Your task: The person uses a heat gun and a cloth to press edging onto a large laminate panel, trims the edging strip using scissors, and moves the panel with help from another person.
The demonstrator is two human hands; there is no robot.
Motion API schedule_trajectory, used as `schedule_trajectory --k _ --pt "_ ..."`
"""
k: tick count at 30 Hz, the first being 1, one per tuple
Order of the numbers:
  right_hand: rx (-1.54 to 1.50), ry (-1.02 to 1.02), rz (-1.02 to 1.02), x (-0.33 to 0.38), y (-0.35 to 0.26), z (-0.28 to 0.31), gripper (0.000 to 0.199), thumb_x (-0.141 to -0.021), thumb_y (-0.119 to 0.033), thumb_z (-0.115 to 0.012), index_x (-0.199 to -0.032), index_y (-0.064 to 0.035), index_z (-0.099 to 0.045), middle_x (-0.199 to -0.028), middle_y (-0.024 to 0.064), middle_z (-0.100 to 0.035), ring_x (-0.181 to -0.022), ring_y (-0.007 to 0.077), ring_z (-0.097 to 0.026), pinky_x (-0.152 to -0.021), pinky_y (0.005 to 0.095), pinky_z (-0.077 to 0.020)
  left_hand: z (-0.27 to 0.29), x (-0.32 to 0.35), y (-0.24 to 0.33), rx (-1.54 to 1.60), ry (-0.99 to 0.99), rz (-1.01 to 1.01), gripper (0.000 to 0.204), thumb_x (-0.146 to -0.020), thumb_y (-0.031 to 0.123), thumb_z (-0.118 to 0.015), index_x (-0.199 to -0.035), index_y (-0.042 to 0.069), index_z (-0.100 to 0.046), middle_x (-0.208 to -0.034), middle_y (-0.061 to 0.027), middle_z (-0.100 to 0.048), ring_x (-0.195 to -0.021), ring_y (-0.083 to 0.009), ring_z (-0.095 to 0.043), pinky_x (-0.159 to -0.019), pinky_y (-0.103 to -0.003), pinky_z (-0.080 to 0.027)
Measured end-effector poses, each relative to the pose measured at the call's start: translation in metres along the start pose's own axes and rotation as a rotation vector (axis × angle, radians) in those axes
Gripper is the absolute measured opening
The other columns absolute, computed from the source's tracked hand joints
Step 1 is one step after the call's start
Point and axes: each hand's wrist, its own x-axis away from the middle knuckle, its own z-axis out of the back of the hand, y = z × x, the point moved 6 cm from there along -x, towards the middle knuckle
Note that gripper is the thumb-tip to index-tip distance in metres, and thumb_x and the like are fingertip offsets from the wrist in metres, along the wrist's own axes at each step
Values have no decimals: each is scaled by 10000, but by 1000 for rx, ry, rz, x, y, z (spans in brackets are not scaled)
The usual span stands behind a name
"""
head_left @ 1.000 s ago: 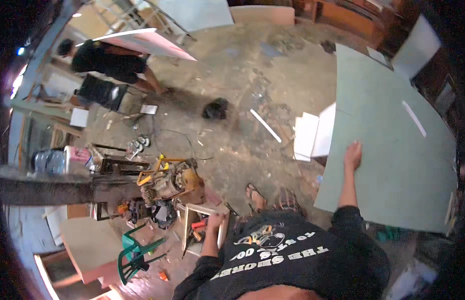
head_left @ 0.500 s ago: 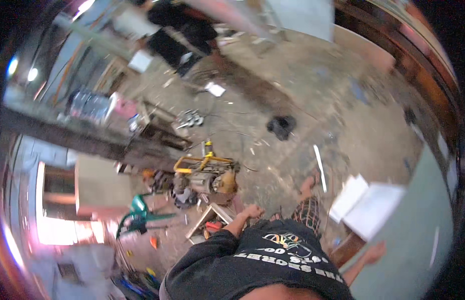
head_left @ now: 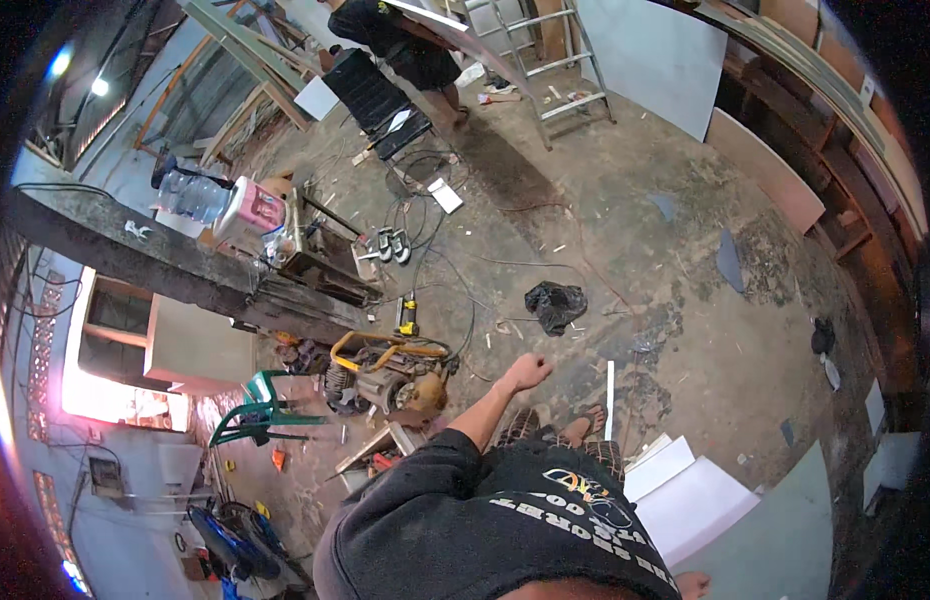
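My left hand swings out ahead of my body over the concrete floor. Its fingers are curled in, and nothing shows in them. Beneath it stand my sandalled foot and, beside that, a thin white strip on the floor. Low in the view, my right hand is partly hidden behind my black shirt, so its fingers cannot be made out. Nearest to it are a large pale green board and white panels lying by my right side.
A yellow-framed machine, a yellow drill and a green chair stand to the left. Ahead lie a black plastic bag, cables and metal clamps. Farther off, another person bends near a stepladder.
My left hand has swung forward, away from my body. My right hand has drawn back beside my shirt. The view has shifted; the ladder and the other person now show clearly.
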Motion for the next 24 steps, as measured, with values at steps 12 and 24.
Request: schedule_trajectory --k 12,24 --pt "147 -135 0 -9 -130 -23 411 -937 -388 -419 -998 -39 -627 -980 171 -643 -927 286 -622 -795 416 -496 -93 -54 -48 -184 -211 104 370 -820 373 -538 -783 29 -669 -761 -198 -656 -678 -307 -629 -636 -422 -480" --pt "294 -239 -57 -40 -220 -88 382 -914 -360 -479 -1041 -34 -631 -1045 177 -637 -978 300 -610 -837 440 -481 -94 -282 51 -244 -464 179 316 -782 302 -577 -740 7 -682 -742 -175 -666 -680 -330 -624 -633 -438 -472"
